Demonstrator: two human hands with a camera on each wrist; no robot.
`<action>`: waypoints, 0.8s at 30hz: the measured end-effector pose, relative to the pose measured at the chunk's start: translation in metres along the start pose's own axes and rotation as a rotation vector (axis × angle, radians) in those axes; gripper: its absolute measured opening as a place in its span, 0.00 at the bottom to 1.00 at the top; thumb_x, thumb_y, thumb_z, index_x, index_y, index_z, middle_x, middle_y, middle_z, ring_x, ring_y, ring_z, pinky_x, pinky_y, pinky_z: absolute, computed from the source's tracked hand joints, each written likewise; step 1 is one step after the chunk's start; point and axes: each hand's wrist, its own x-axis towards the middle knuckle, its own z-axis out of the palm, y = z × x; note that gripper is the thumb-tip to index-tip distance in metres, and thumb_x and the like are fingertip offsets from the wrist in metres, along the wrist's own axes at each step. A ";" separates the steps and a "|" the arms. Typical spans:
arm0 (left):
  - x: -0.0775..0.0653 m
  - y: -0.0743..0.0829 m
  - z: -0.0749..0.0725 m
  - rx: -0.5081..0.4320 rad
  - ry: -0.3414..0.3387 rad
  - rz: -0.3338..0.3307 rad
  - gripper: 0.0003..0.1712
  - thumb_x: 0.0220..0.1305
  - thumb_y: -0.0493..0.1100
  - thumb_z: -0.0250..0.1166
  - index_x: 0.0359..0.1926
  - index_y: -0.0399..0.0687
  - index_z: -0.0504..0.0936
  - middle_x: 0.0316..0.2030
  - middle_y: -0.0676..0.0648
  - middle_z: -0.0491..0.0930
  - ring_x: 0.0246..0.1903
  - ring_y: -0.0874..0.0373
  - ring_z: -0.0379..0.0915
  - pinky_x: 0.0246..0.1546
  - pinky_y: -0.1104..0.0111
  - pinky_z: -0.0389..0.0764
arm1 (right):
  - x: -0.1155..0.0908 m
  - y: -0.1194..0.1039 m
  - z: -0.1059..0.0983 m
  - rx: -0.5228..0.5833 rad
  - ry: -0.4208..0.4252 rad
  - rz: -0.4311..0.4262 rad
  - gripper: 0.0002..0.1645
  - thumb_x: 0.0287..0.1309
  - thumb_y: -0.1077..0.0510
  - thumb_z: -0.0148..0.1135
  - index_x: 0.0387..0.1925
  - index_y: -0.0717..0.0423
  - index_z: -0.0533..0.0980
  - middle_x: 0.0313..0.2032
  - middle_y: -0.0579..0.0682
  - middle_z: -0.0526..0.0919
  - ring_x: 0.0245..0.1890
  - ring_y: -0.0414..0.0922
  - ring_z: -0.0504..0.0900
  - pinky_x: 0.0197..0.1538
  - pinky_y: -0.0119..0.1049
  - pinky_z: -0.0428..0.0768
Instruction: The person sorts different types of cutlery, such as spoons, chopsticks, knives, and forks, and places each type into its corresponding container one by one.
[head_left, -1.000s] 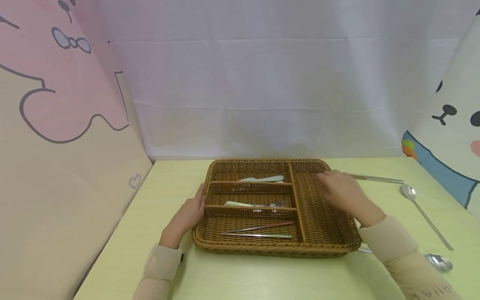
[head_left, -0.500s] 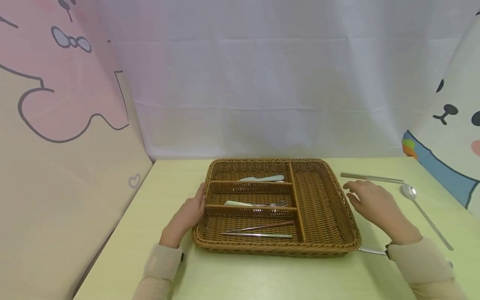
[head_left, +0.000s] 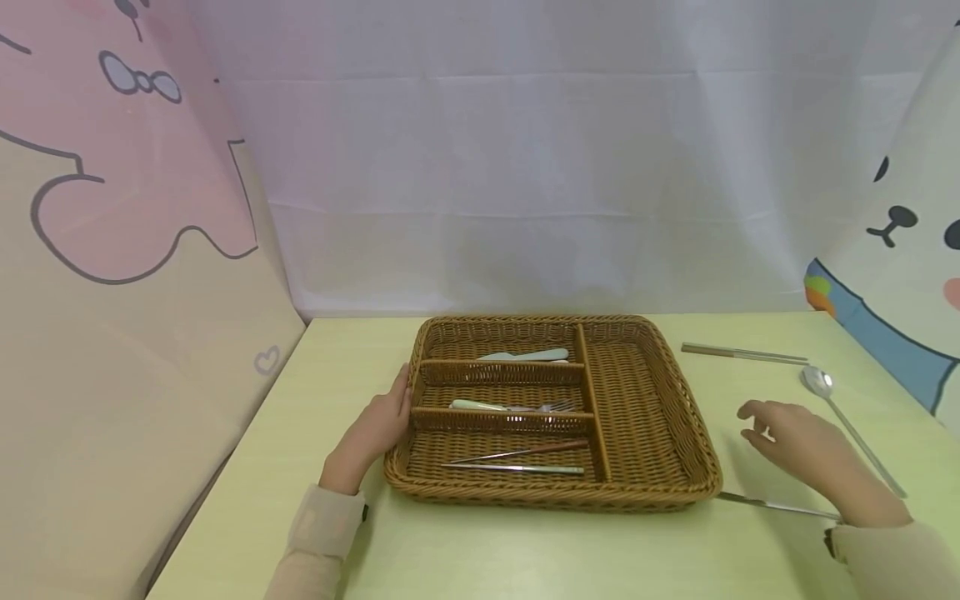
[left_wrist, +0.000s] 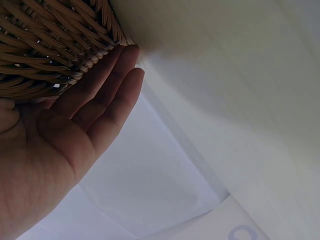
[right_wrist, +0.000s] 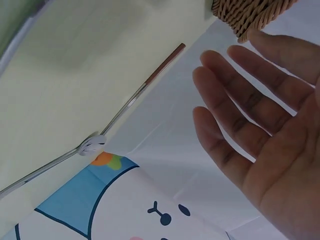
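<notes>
A brown wicker basket [head_left: 540,504] with divided compartments sits on the table. My left hand [head_left: 375,429] rests against its left side, fingers nearly straight along the weave in the left wrist view. Holding nothing, my right hand [head_left: 806,450] hovers right of the basket with loosely bent fingers, spread apart in the right wrist view. Inside the basket, a pale blue-handled knife [head_left: 536,356] lies in the back left compartment and a green-handled fork [head_left: 480,406] in the middle one. Two chopsticks, one with a reddish-brown end [head_left: 558,447], one silvery [head_left: 517,469], lie in the front one.
Right of the basket lie a pair of chopsticks [head_left: 742,354] at the back and a long-handled spoon [head_left: 817,382]. A metal utensil's handle [head_left: 780,506] runs from the basket's front right corner under the right forearm. A white curtain [head_left: 480,192] hangs behind the table.
My right hand has lifted off the basket's right side and moved right and toward me, out over the table. The left hand and the basket have stayed in place.
</notes>
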 end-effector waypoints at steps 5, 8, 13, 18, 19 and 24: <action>0.000 0.000 0.000 -0.001 0.000 -0.001 0.30 0.73 0.43 0.35 0.70 0.39 0.38 0.09 0.51 0.62 0.05 0.62 0.52 0.10 0.68 0.65 | -0.010 0.012 0.005 0.020 -0.099 0.024 0.12 0.47 0.62 0.64 0.35 0.65 0.76 0.23 0.50 0.79 0.21 0.45 0.76 0.24 0.45 0.78; 0.000 0.001 0.000 -0.003 0.000 -0.002 0.30 0.73 0.43 0.34 0.70 0.39 0.38 0.09 0.51 0.62 0.05 0.62 0.52 0.10 0.68 0.65 | -0.015 0.017 0.007 0.032 -0.130 0.033 0.13 0.47 0.60 0.64 0.34 0.65 0.76 0.23 0.48 0.78 0.21 0.44 0.75 0.24 0.44 0.78; 0.000 0.002 -0.001 0.000 0.003 -0.002 0.30 0.73 0.43 0.35 0.70 0.38 0.38 0.09 0.51 0.62 0.05 0.62 0.52 0.11 0.67 0.65 | -0.023 0.021 0.010 0.061 -0.194 0.057 0.12 0.46 0.58 0.65 0.32 0.62 0.77 0.19 0.44 0.71 0.19 0.39 0.68 0.23 0.38 0.72; -0.001 0.002 -0.001 -0.006 0.003 0.000 0.30 0.73 0.43 0.35 0.70 0.38 0.38 0.09 0.51 0.62 0.06 0.62 0.52 0.11 0.67 0.65 | -0.029 0.026 0.015 0.071 -0.244 0.064 0.14 0.39 0.55 0.70 0.27 0.57 0.75 0.17 0.44 0.66 0.18 0.39 0.62 0.22 0.36 0.66; -0.001 0.002 -0.001 -0.009 0.003 0.001 0.30 0.73 0.43 0.35 0.70 0.38 0.38 0.09 0.52 0.61 0.06 0.62 0.52 0.11 0.67 0.65 | -0.031 0.027 0.017 0.077 -0.251 0.057 0.15 0.38 0.54 0.71 0.26 0.56 0.74 0.17 0.44 0.66 0.19 0.39 0.62 0.23 0.37 0.66; -0.001 0.002 -0.001 -0.012 0.003 0.003 0.30 0.73 0.43 0.35 0.70 0.38 0.38 0.08 0.52 0.61 0.05 0.62 0.52 0.11 0.68 0.65 | -0.038 0.034 0.023 0.131 -0.280 0.013 0.18 0.34 0.52 0.71 0.21 0.51 0.68 0.17 0.42 0.65 0.19 0.35 0.61 0.23 0.35 0.66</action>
